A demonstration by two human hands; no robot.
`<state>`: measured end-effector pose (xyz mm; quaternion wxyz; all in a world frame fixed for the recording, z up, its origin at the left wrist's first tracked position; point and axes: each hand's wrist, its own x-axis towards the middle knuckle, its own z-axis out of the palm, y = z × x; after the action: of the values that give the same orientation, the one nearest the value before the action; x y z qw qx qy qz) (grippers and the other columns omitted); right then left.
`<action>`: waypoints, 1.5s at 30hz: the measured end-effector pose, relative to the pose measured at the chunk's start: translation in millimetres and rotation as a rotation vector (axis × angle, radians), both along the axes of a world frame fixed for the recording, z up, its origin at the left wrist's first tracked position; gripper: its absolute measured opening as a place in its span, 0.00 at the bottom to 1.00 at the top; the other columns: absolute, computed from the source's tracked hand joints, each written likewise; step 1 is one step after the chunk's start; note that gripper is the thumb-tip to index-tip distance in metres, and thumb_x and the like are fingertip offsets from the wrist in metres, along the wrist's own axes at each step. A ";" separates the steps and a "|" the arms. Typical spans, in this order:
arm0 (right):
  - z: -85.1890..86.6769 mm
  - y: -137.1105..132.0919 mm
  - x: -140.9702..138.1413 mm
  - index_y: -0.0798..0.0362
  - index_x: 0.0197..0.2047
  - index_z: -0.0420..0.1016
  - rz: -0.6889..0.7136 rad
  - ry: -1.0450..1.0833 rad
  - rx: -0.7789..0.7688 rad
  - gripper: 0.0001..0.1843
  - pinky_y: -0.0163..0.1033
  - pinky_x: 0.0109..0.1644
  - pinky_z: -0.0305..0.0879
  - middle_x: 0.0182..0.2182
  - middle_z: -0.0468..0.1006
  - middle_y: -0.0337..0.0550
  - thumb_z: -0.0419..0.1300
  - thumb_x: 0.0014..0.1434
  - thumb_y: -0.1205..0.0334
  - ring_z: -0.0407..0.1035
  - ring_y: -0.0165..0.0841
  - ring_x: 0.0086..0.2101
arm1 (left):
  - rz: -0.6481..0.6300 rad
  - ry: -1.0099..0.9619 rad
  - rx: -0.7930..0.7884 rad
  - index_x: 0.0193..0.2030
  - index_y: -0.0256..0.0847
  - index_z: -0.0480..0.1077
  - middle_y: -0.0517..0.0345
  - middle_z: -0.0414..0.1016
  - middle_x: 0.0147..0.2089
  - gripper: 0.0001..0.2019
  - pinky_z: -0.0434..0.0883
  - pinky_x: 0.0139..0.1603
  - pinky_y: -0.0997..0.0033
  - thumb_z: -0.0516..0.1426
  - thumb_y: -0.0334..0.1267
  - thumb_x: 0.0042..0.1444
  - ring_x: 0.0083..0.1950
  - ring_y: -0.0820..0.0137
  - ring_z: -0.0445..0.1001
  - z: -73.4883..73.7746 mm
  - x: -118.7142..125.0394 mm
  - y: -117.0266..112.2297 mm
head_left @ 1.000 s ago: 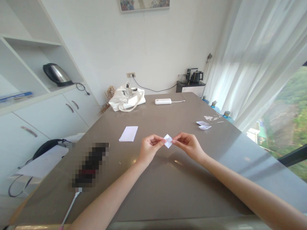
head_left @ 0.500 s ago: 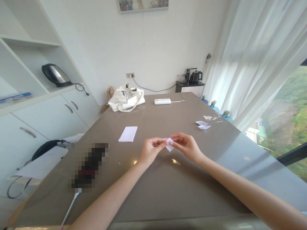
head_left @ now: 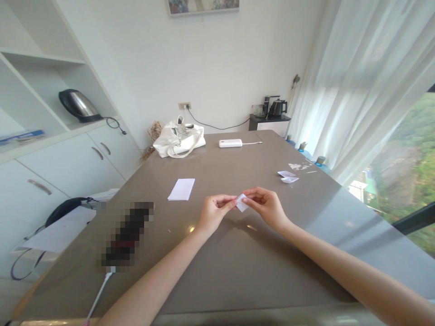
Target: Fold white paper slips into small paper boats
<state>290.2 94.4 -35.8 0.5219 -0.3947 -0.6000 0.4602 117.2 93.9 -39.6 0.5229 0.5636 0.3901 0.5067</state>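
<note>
Two forearms [head_left: 163, 267] of yours stretch in over the table [head_left: 254, 276], nearest to you. By the left one lies a cable [head_left: 98, 294], its end at a dark item [head_left: 125, 235] that is blurred out, so you cannot tell what it is.

Farther in, your left hand [head_left: 214, 210] pinches the left corner of a small white paper [head_left: 242, 204] between thumb and forefinger. Your right hand [head_left: 267, 206] grasps the same paper from the right, thumb on the front face, other fingers curled behind. The paper is between your hands, seemingly just above the table. A second ago it showed a creased diamond with your fingertips at opposite corners; now your hands are closer together and it shows a plainer, tilted face. That suggests the piece is being turned or doubled over and the folding is midway; which crease is in hand is too small to tell.

Beyond your left hand sits a paper stack [head_left: 181, 189], apart from the piece you hold. Beyond your right, two folded pieces [head_left: 289, 180] lie side by side, near some scraps [head_left: 297, 166]. Farthest along the table are a power bank [head_left: 230, 143] and, left of it, a white bag [head_left: 180, 142].
</note>
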 end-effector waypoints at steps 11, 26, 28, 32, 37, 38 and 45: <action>-6.3 -0.4 -2.0 0.56 0.36 0.74 -0.014 -0.007 -0.028 0.17 0.39 0.35 0.70 0.28 0.80 0.48 0.66 0.48 0.52 0.75 0.37 0.29 | 0.039 0.078 -0.011 0.33 0.32 0.75 0.51 0.79 0.30 0.13 0.75 0.33 0.71 0.62 0.43 0.48 0.28 0.69 0.77 2.9 3.2 -2.8; -1.9 3.6 3.5 0.58 0.39 0.75 0.111 -0.190 -0.104 0.21 0.36 0.31 0.67 0.27 0.80 0.46 0.62 0.51 0.48 0.73 0.34 0.27 | -0.039 0.152 -0.022 0.29 0.33 0.73 0.53 0.77 0.25 0.14 0.71 0.28 0.75 0.61 0.45 0.49 0.25 0.72 0.74 -3.0 -0.7 2.5; -0.6 3.9 4.6 0.58 0.31 0.76 0.141 -0.254 -0.103 0.20 0.34 0.28 0.65 0.23 0.78 0.43 0.60 0.52 0.46 0.70 0.32 0.24 | -0.020 0.129 -0.035 0.29 0.33 0.74 0.54 0.77 0.25 0.14 0.71 0.28 0.75 0.61 0.45 0.49 0.25 0.72 0.73 -3.7 -2.0 4.2; 1.5 2.1 3.7 0.56 0.23 0.74 0.151 -0.273 -0.063 0.23 0.33 0.27 0.62 0.18 0.73 0.40 0.58 0.54 0.44 0.66 0.29 0.21 | -0.008 0.104 -0.074 0.29 0.34 0.74 0.55 0.77 0.25 0.13 0.71 0.28 0.74 0.61 0.45 0.49 0.25 0.72 0.73 -3.6 -2.6 5.3; 3.1 -0.3 2.6 0.56 0.24 0.74 0.164 -0.233 -0.028 0.22 0.33 0.28 0.63 0.20 0.74 0.40 0.58 0.54 0.44 0.67 0.30 0.23 | -0.043 0.097 -0.095 0.29 0.34 0.72 0.55 0.76 0.26 0.14 0.69 0.28 0.75 0.61 0.46 0.48 0.25 0.72 0.72 -1.8 -1.3 3.7; 2.9 -0.3 2.8 0.56 0.25 0.75 0.163 -0.228 -0.020 0.22 0.33 0.28 0.63 0.20 0.74 0.40 0.58 0.54 0.44 0.67 0.30 0.23 | -0.059 0.099 -0.087 0.29 0.34 0.73 0.55 0.76 0.26 0.14 0.69 0.28 0.75 0.61 0.47 0.49 0.26 0.72 0.72 -1.6 -1.2 3.4; -2.4 1.3 2.0 0.57 0.25 0.74 0.206 -0.181 -0.061 0.20 0.33 0.29 0.63 0.22 0.76 0.42 0.59 0.54 0.47 0.68 0.29 0.24 | -0.138 0.141 -0.019 0.27 0.34 0.74 0.56 0.75 0.25 0.15 0.66 0.29 0.76 0.60 0.47 0.49 0.26 0.73 0.70 0.1 -1.0 3.2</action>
<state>292.3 95.7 -38.2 0.4034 -0.3864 -0.6676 0.4922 116.2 97.1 -39.5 0.5332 0.6182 0.3910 0.4250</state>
